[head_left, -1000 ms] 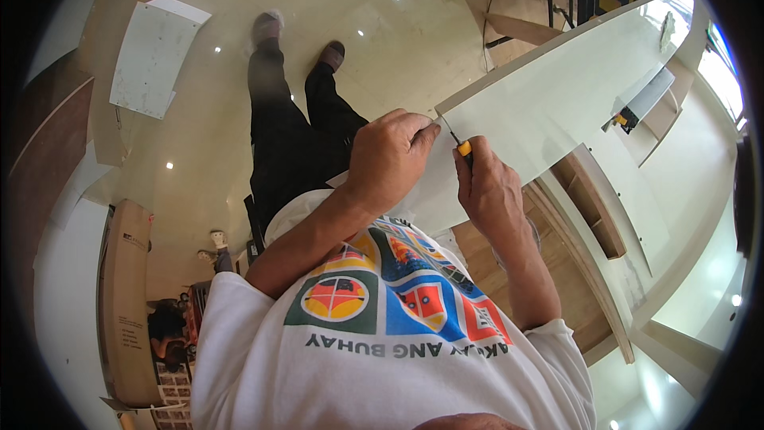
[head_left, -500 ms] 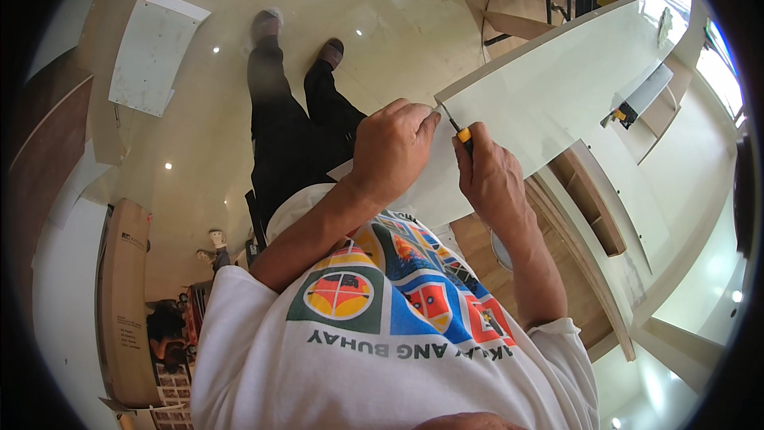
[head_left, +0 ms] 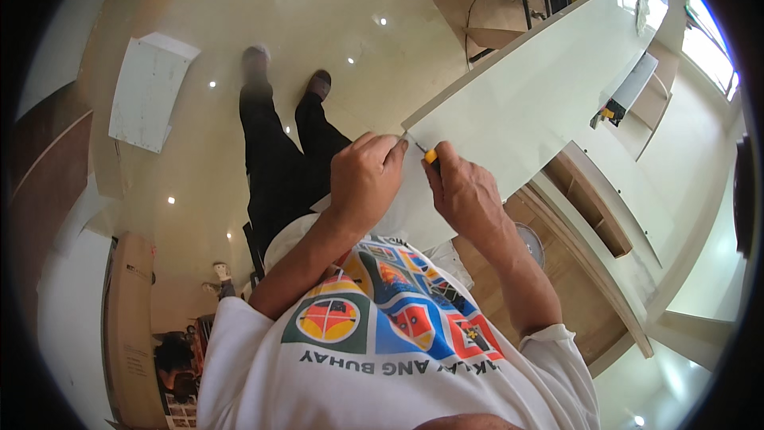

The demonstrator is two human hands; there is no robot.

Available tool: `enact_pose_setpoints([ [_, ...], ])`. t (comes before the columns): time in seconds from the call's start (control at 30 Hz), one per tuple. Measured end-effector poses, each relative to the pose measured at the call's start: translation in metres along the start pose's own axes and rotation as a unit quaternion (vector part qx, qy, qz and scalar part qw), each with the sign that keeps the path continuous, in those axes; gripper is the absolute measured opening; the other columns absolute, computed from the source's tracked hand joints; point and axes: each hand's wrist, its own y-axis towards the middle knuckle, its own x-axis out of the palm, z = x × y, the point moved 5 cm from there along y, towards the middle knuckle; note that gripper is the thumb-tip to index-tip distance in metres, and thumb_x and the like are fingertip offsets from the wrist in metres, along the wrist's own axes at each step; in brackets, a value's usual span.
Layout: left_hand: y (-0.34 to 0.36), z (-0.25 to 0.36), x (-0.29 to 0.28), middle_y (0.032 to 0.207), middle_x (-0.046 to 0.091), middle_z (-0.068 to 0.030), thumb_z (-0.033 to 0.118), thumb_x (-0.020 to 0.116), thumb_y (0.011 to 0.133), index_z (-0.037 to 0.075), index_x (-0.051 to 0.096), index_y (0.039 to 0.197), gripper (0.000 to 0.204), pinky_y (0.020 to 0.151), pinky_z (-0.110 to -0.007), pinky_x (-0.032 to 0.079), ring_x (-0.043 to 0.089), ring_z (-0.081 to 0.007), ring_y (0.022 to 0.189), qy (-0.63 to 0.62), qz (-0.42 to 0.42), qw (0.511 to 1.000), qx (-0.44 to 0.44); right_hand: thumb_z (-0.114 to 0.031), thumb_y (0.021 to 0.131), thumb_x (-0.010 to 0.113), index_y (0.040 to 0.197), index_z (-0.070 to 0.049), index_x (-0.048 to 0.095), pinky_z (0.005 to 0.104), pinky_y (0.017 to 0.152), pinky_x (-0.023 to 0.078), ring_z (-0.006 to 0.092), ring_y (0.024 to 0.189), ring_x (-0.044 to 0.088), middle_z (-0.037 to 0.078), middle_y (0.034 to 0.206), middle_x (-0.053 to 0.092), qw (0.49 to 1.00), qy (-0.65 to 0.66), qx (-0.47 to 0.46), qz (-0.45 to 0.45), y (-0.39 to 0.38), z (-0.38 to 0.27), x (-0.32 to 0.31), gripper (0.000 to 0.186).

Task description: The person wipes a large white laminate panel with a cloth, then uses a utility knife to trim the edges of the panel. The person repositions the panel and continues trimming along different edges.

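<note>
My right hand (head_left: 469, 191) is wrapped round the yellow-and-black handle of a slim screwdriver (head_left: 430, 156). Its thin shaft points up and left to the edge of a long, glossy white panel (head_left: 525, 87). At that same edge, by the panel's near left corner, my left hand (head_left: 368, 179) is closed in a pinch. What sits between its fingertips is too small to make out. The screwdriver's tip and the left fingertips are almost together.
A white board piece (head_left: 147, 95) lies on the shiny floor at left. A tall cardboard box (head_left: 129, 326) stands lower left, near another person's foot (head_left: 220, 272). On the panel's far right rests a grey tool with a yellow part (head_left: 633, 87). Wooden frames (head_left: 589, 199) lie to the right.
Both hands and the screwdriver appear lower and further left in the picture, as the whole view has shifted. The left hand still pinches at the panel edge; the right keeps its grip.
</note>
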Motion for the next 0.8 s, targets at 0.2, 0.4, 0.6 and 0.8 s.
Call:
enact_pose_setpoints([
  [0.2, -0.004, -0.001, 0.001, 0.074, 0.066, -0.0148, 0.005, 0.076, 0.087, -0.001, 0.072, 0.088, 0.007, 0.059, -0.041, 0.054, 0.067, -0.0347, 0.066, -0.004, 0.004, 1.0, -0.012, -0.019, 0.103, 0.06, 0.094, -0.002, 0.046, 0.0496, 0.057, 0.05, 0.0415, 0.064, 0.064, 0.019, 0.07, 0.064, 1.0, 0.003, 0.005, -0.025, 0.0, 0.0, 0.005, 0.024],
  [0.4, -0.004, -0.003, 0.001, 0.076, 0.068, -0.016, 0.004, 0.076, 0.088, -0.003, 0.073, 0.09, 0.008, 0.059, -0.039, 0.053, 0.067, -0.0332, 0.066, 0.005, -0.001, 1.0, -0.011, -0.02, 0.104, 0.059, 0.094, -0.002, 0.046, 0.0509, 0.058, 0.05, 0.042, 0.064, 0.064, 0.019, 0.069, 0.064, 0.999, 0.003, 0.015, -0.049, 0.007, -0.003, 0.005, 0.024],
  [0.6, -0.005, -0.007, 0.004, 0.078, 0.068, -0.0171, 0.007, 0.075, 0.09, -0.002, 0.072, 0.089, 0.009, 0.061, -0.041, 0.053, 0.067, -0.0362, 0.07, -0.012, 0.003, 0.999, -0.044, -0.021, 0.104, 0.057, 0.096, -0.001, 0.049, 0.0517, 0.061, 0.051, 0.0433, 0.069, 0.066, 0.021, 0.075, 0.066, 0.998, -0.026, 0.033, -0.04, 0.011, -0.006, 0.012, 0.024],
  [0.8, -0.004, -0.01, 0.002, 0.07, 0.066, -0.0183, 0.011, 0.074, 0.092, -0.003, 0.073, 0.084, 0.016, 0.058, -0.039, 0.049, 0.061, -0.033, 0.059, -0.108, -0.028, 0.987, -0.113, -0.021, 0.101, 0.062, 0.097, -0.002, 0.054, 0.0497, 0.065, 0.053, 0.0426, 0.075, 0.067, 0.024, 0.084, 0.068, 0.999, 0.046, 0.001, 0.027, -0.004, 0.005, 0.016, 0.021],
])
